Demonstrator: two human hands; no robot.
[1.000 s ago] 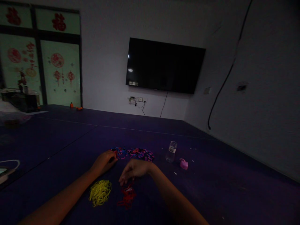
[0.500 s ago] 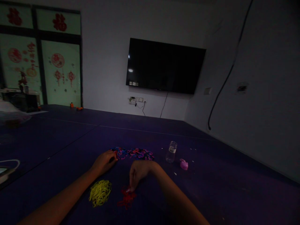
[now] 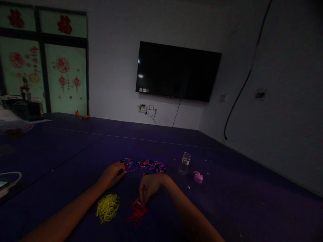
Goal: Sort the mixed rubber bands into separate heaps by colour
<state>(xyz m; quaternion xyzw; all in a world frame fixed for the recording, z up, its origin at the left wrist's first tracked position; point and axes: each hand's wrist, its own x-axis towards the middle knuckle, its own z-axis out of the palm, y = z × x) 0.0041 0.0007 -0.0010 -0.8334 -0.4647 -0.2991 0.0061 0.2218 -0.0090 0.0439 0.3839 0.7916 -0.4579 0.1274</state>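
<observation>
The purple table (image 3: 239, 198) runs from the bottom edge of the frame back to the wall at mid-height, with thin seams crossing its left half and far part. In the lower centre, a narrow strip of surface parts the yellow strands (image 3: 108, 208) from the red strands (image 3: 137, 212), and the wider stretch at lower right lies beyond the right forearm, well apart from both. The right hand (image 3: 152, 186) reaches down to the upper edge of the red strands, fingers drawn together; whether they pinch a strand cannot be told. The left hand (image 3: 112, 174) rests at the left end of the mixed-colour pile (image 3: 151, 166), fingers curled, their tips lost against it, so I cannot tell whether they grasp anything. Right of that pile stand a clear bottle (image 3: 184, 164) and, just beside it, a small pink object (image 3: 198, 177). Both forearms are cut off by the bottom edge; a device (image 3: 4, 189) at lower left is cropped by the frame. Dim light blurs single strands together.
</observation>
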